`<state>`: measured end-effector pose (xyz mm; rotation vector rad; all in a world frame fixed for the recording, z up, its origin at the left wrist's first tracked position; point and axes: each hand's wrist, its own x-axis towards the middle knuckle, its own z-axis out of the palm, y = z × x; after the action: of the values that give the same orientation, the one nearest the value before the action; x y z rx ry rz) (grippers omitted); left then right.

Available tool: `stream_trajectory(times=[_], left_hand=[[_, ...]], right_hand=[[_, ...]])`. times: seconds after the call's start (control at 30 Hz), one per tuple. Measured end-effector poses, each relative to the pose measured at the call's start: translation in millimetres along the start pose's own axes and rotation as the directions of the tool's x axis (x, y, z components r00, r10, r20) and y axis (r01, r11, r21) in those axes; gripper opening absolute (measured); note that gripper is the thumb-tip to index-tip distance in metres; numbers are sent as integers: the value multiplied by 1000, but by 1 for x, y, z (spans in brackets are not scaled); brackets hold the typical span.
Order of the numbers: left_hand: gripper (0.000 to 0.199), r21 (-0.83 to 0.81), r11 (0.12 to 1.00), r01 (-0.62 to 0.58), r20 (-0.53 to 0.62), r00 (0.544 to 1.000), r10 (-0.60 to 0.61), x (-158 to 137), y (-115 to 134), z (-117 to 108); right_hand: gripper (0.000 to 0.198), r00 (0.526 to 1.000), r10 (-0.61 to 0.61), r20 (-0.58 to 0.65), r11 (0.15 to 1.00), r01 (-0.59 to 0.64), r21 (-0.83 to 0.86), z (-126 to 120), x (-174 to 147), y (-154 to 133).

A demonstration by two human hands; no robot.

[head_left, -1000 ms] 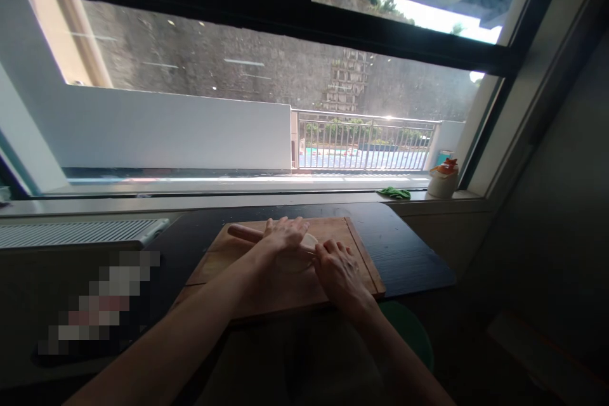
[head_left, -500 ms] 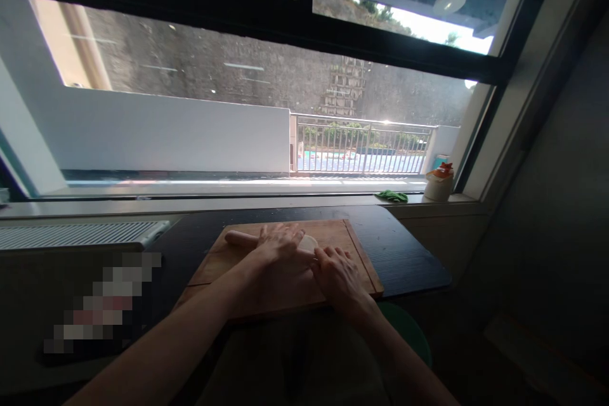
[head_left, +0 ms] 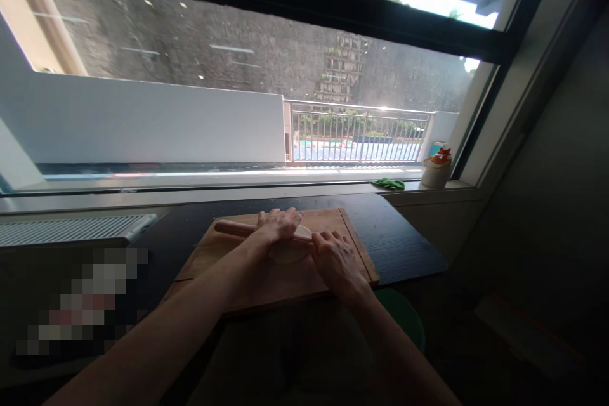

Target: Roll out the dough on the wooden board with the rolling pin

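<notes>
A wooden rolling pin [head_left: 234,228] lies slantwise across a piece of pale flattened dough [head_left: 289,252]. Over the pin's middle rests my left hand [head_left: 280,224], its fingers bent down around the far side. My right hand [head_left: 337,260] is closed around the pin's right end, which it mostly hides. Dough shows on both the near and far sides of the pin, partly covered by my left hand. Under it all is a wooden cutting board [head_left: 328,285] with a groove near its right edge.
The board sits on a dark table [head_left: 404,247] by a window. On the sill are a green cloth [head_left: 389,184] and a white container with an orange top [head_left: 436,168]. A radiator [head_left: 80,228] stands at left; a green stool [head_left: 404,317] is below the table's right side.
Both hands have pushed the rolling pin away over the dough, so more dough shows on the near side. The whole view has shifted slightly.
</notes>
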<state>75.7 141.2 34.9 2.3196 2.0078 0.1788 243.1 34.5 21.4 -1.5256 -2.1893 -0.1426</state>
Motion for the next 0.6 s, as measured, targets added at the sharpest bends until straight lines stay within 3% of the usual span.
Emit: stream_trajectory(times=[0.17, 0.3, 0.47, 0.6], left_hand=[[52, 15, 1000, -26, -34, 999, 26, -34, -8, 5], [50, 38, 999, 3, -109, 994, 1, -43, -12, 11], [47, 44, 999, 13, -91, 996, -9, -25, -7, 9], [49, -9, 997, 82, -82, 993, -82, -11, -4, 5]], right_hand=[[25, 998, -26, -53, 1000, 25, -11, 6, -18, -12], [34, 997, -8, -72, 1000, 6, -16, 14, -11, -19], [41, 997, 61, -37, 998, -60, 26, 28, 40, -16], [42, 984, 136, 117, 990, -139, 14, 34, 88, -1]])
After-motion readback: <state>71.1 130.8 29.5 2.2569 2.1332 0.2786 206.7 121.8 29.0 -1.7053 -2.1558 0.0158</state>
